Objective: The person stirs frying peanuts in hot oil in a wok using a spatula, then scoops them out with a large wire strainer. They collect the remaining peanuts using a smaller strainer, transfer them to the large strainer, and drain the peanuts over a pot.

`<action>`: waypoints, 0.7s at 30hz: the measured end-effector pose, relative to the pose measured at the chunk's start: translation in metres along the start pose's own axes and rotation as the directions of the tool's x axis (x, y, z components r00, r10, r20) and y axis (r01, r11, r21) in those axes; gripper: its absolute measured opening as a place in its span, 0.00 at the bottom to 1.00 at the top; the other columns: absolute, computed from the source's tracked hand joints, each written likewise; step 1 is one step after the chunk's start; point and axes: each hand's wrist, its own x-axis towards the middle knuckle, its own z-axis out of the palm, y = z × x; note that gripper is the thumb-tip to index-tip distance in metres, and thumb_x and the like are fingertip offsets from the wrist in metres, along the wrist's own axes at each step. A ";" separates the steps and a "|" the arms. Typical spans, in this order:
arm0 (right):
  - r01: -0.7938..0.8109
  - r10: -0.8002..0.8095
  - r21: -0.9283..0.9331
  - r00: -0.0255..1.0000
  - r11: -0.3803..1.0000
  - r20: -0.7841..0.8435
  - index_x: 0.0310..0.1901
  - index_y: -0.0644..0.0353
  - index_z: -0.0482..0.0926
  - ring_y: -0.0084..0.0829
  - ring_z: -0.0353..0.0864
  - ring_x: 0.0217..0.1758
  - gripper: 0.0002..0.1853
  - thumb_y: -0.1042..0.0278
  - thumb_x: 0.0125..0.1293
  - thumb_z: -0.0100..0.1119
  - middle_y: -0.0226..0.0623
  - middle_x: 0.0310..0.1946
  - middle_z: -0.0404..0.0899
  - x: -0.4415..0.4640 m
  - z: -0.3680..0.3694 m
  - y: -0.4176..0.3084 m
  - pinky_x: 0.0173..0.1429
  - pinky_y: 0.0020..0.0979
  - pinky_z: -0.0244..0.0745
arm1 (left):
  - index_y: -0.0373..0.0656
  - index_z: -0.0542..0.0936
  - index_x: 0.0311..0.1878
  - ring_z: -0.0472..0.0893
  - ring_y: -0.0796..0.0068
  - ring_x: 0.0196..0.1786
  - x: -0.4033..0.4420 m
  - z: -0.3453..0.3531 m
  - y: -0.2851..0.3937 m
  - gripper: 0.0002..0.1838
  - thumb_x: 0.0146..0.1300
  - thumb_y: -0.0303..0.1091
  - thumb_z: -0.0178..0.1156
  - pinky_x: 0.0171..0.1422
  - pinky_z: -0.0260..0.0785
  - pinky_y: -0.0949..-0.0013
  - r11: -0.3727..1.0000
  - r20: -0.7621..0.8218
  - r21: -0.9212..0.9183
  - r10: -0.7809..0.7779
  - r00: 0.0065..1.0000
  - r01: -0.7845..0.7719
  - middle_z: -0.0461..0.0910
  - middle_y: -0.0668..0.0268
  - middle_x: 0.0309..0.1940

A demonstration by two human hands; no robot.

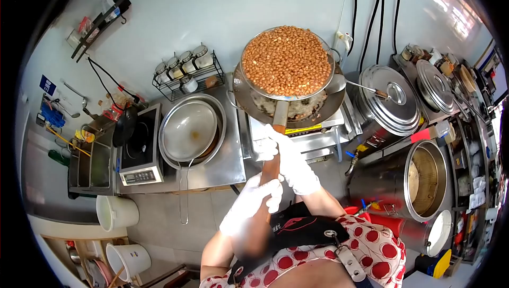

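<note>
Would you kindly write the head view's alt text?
White-gloved left hand and right hand grip the long handle of a strainer heaped with brown nuts over a wok. A second strainer lies over a metal basin.

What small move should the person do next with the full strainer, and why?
Probably a gentle shake of the strainer, kept over the wok: brown nuts fill it, the wok beneath could catch what falls, and the left hand and right hand both grip the wooden handle.
</note>
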 end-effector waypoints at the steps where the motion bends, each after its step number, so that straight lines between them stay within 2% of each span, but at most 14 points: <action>1: 0.003 -0.003 0.014 1.000 1.000 -0.006 0.29 0.47 0.65 0.14 0.56 0.17 0.13 0.61 0.72 0.54 0.16 0.16 0.57 0.000 0.001 0.003 0.22 0.19 0.55 | 0.34 0.72 0.51 0.68 0.81 0.20 -0.003 -0.002 0.002 0.14 0.69 0.33 0.55 0.21 0.63 0.76 1.000 0.018 0.007 0.008 1.000 -0.008 0.70 0.68 0.25; 6: 0.069 -0.069 -0.015 0.998 0.997 0.006 0.30 0.47 0.65 0.14 0.57 0.17 0.11 0.63 0.71 0.55 0.16 0.16 0.57 -0.002 0.009 0.018 0.22 0.18 0.56 | 0.33 0.72 0.52 0.69 0.80 0.20 -0.015 -0.016 0.008 0.14 0.68 0.33 0.55 0.21 0.63 0.76 0.998 0.052 0.061 0.000 0.999 -0.003 0.72 0.67 0.25; 9: 0.120 -0.120 -0.004 0.992 0.993 -0.033 0.30 0.48 0.65 0.14 0.57 0.17 0.12 0.63 0.71 0.55 0.17 0.16 0.57 -0.002 0.010 0.029 0.22 0.19 0.57 | 0.33 0.72 0.51 0.68 0.81 0.19 -0.021 -0.021 0.012 0.14 0.68 0.33 0.55 0.21 0.62 0.75 0.996 0.029 0.080 -0.029 0.999 0.026 0.72 0.67 0.25; 10: 0.153 -0.158 -0.061 0.985 0.986 -0.072 0.29 0.48 0.65 0.15 0.57 0.17 0.12 0.64 0.71 0.55 0.17 0.17 0.57 -0.008 0.022 0.031 0.23 0.19 0.58 | 0.33 0.72 0.51 0.68 0.81 0.19 -0.022 -0.022 0.014 0.14 0.68 0.33 0.55 0.21 0.62 0.75 0.996 0.021 0.083 -0.044 0.999 0.042 0.71 0.67 0.25; 13: 0.162 -0.164 -0.047 0.985 0.986 -0.045 0.28 0.48 0.65 0.15 0.58 0.17 0.13 0.64 0.71 0.55 0.17 0.17 0.57 -0.007 0.015 0.038 0.23 0.20 0.59 | 0.33 0.72 0.51 0.67 0.81 0.19 -0.022 -0.031 0.010 0.14 0.68 0.33 0.55 0.21 0.61 0.76 0.997 0.057 0.054 -0.058 0.997 0.055 0.71 0.67 0.24; 19: 0.216 -0.226 -0.099 0.970 0.971 -0.095 0.29 0.49 0.68 0.16 0.60 0.17 0.11 0.64 0.70 0.56 0.18 0.17 0.61 -0.005 0.007 0.047 0.23 0.20 0.60 | 0.33 0.71 0.52 0.66 0.81 0.18 -0.019 -0.046 0.007 0.15 0.68 0.33 0.56 0.20 0.60 0.76 0.994 0.020 0.028 -0.103 0.995 0.102 0.71 0.67 0.24; 21: 0.216 -0.227 -0.111 0.969 0.970 -0.097 0.29 0.49 0.68 0.16 0.61 0.17 0.11 0.64 0.70 0.57 0.18 0.17 0.61 -0.005 0.005 0.051 0.23 0.21 0.60 | 0.33 0.71 0.52 0.66 0.81 0.19 -0.024 -0.051 0.008 0.15 0.68 0.34 0.56 0.21 0.60 0.76 0.994 0.098 0.052 -0.104 0.990 0.099 0.70 0.67 0.24</action>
